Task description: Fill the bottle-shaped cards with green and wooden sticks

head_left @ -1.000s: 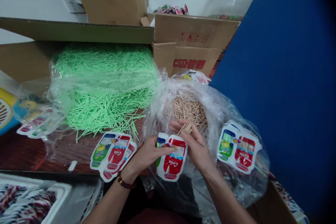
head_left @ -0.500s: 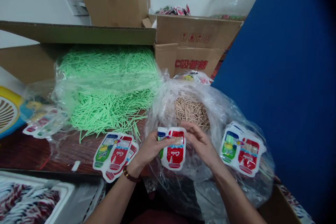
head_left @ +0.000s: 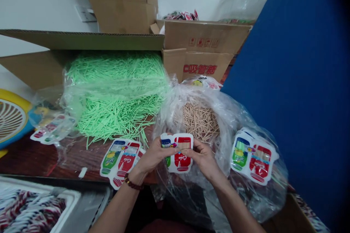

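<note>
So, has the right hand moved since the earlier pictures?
Yes. Judged against the pile of brown sticks, the right hand has come down, away from the pile, and now pinches the held Cola packet.

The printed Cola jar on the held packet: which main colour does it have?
The Cola jar is mainly red; the head view shows it best.

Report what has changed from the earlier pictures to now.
The right hand has let go of its bunch of tan sticks; sticks now show in the red half of the pouch, and that hand has closed on the pouch's right edge. The left hand keeps its hold. The green sticks, left pouches and right pouches look unchanged.
</note>
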A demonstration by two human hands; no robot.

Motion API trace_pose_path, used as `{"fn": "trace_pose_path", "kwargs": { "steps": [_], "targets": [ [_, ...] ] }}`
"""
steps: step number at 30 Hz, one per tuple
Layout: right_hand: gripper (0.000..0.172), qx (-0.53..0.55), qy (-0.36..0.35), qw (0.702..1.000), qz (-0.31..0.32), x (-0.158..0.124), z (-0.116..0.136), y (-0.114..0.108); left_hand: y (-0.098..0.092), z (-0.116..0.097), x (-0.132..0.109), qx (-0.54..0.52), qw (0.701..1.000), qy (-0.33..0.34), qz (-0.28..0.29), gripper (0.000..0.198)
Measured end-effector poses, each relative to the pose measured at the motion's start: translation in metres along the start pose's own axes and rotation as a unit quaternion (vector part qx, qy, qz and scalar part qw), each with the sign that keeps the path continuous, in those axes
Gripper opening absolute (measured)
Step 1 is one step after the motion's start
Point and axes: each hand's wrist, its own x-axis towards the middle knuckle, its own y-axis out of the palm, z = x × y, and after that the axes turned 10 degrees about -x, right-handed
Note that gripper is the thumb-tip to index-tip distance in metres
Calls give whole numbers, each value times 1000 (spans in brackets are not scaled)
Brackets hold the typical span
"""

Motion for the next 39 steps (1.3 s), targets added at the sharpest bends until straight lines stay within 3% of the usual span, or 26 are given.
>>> {"fn": "trace_pose_path", "kwargs": {
  "steps": [5, 9, 14, 19, 23, 28, 32, 34, 37, 39],
  "targets": [
    [32, 5, -2, 999, 33, 1, -7, 1, 3, -2, 0, 3, 1000, -22, 7, 23],
    [31, -13, -15, 999, 31, 0, -7, 0, 5, 1, 1, 17, 1000, 5, 10, 25],
    [30, -34, -43, 998, 15, -10, 4, -5, 17, 2, -4, 122, 991, 51, 1, 25],
    [15, -110, -80, 986, -97, -35, 4, -30, 28, 11, -6, 183, 978, 89, 34, 28],
    [13, -133, -70, 971, -186, -58, -2, -62, 41, 26, -2, 139, 987, 51, 62, 28],
    [22, -128, -72, 940, -309, -81, 4, -112, 72, 30, -2, 205, 963, 94, 148, 28],
    [37, -161, -47, 883, -438, -80, 0, -162, 81, 32, -3, 212, 961, 105, 145, 34],
    [48, -298, -20, 818, -492, -75, -11, -181, 77, 34, -5, 222, 963, 100, 118, 33],
    [71, -494, 10, 694, -524, -67, -31, -197, 63, 35, -15, 235, 964, 95, 83, 33],
    [81, -531, 3, 662, -528, -67, -39, -202, 49, 33, -26, 247, 962, 108, 44, 32]
  ]
}}
